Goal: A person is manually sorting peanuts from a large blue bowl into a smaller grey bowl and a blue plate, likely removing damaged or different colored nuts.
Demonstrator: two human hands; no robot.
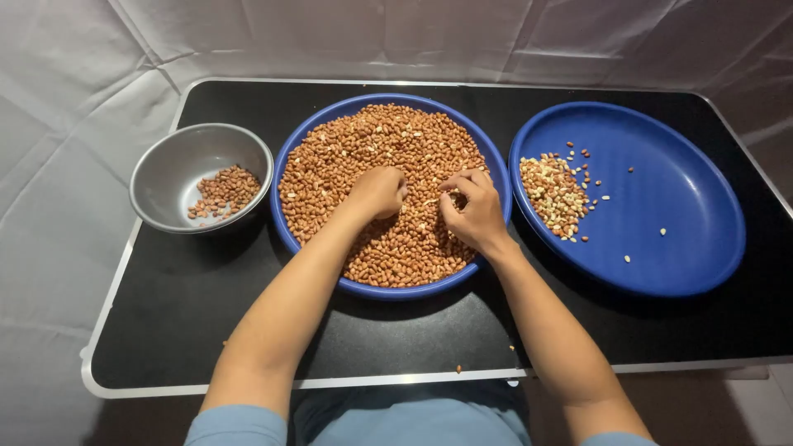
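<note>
Sorting of peanuts at an early stage, seen from the head camera. To the left of the left hand (377, 192), apart from it, stood a steel bowl (165, 177) holding only a small heap of red-skinned peanuts (223, 191) against its near right wall; most of its floor was bare. Between bowl and right-hand plate lay the central blue dish (285, 165), filled almost rim to rim with unsorted peanuts (388, 140), and both hands rested on this mass. The left hand was curled loosely into a fist, knuckles up, pressed onto the nuts; whether it enclosed any could not be told. Just beside it, the right hand (472, 211) had its fingertips drawn together in a pinch over a few pale kernels. To the right of the right hand, near but not touching, sat a second blue plate (702, 206), which carried a modest pile of pale, skinless or split kernels (552, 194) at its left edge and a few strays scattered across its otherwise bare floor. Judged from the quantities, only a small fraction had been separated and the bulk remained in the central dish. All three vessels stood on a black counter (206, 322), with a stray nut near its front edge.
</note>
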